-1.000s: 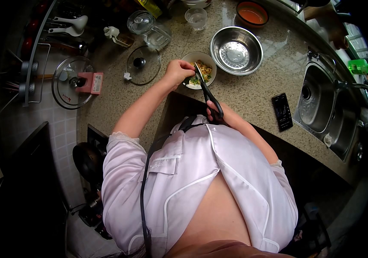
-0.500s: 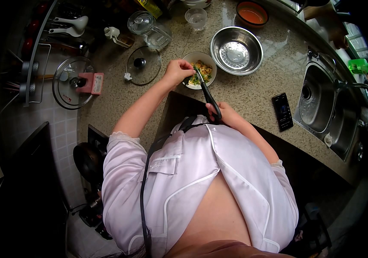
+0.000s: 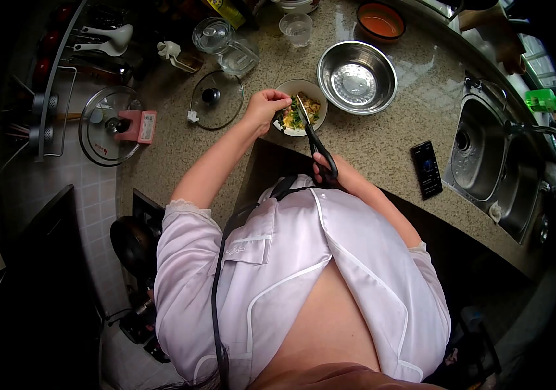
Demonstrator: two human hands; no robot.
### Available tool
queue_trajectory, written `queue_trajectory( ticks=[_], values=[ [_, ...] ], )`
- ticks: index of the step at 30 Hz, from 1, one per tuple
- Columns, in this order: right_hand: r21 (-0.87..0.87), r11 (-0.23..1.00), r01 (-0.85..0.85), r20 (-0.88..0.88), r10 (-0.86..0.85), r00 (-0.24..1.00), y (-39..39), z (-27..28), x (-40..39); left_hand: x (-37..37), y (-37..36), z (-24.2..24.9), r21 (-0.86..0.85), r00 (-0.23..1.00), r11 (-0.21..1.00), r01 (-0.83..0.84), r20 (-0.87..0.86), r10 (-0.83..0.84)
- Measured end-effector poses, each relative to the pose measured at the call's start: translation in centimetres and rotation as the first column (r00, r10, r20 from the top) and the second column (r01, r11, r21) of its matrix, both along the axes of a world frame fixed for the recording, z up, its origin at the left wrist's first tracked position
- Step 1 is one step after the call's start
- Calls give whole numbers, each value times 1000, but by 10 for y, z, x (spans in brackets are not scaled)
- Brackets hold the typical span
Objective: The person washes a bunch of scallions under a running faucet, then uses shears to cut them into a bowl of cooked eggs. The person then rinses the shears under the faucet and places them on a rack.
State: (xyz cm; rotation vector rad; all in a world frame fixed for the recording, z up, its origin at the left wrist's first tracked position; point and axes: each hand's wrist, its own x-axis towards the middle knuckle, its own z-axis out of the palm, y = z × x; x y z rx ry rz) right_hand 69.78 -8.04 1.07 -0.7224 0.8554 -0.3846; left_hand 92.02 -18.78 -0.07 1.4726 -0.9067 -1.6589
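At 1 food bowl (image 3: 312, 86), left hand (image 3: 265, 109) pinched; right hand (image 3: 341, 171) holding scissors (image 3: 314, 138).

The left hand (image 3: 265, 109) partly hides the bowl (image 3: 311, 86); the phone screen (image 3: 428, 170) is illegible. Dishes (image 3: 299, 6) near the far edge of the counter (image 3: 382, 140) are cropped.

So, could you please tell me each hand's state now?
Left hand: pinched closed by the bowl; anything held is unclear.
Right hand: closed on the scissors.
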Motion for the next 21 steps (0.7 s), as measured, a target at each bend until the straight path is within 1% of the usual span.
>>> queue_trajectory(
  ticks=[2, 4, 8, 14, 16, 20, 21],
  values=[
    [-6, 1000, -29, -2, 29, 1000, 0, 3, 0, -1, 1, 0, -21, 1000, 1000, 9, 11, -9],
    [-6, 999, -34, -8, 34, 999, 0, 6, 1, -6, 3, 6, -4, 998, 1000, 20, 52, -20],
    [25, 999, -29, 6, 29, 1000, 1, 0, 2, -7, 5, 9, 32, 997, 998, 49, 54, -51],
    [-30, 999, -45, -80, 43, 996, 2, 4, 2, -9, 8, 18, 31, 995, 995, 90, 43, -91],
    [-53, 997, -56, -100, 51, 994, 2, 5, 2, -12, 13, 29, -49, 965, 983, 179, 205, -166],
    [-79, 995, -68, -118, 58, 991, 3, 1, 3, -6, 12, 16, -51, 972, 986, 159, 182, -147],
    [-100, 992, -76, -134, 62, 989, 3, 3, 3, -5, 11, 15, -69, 965, 985, 160, 220, -142]
  ],
)
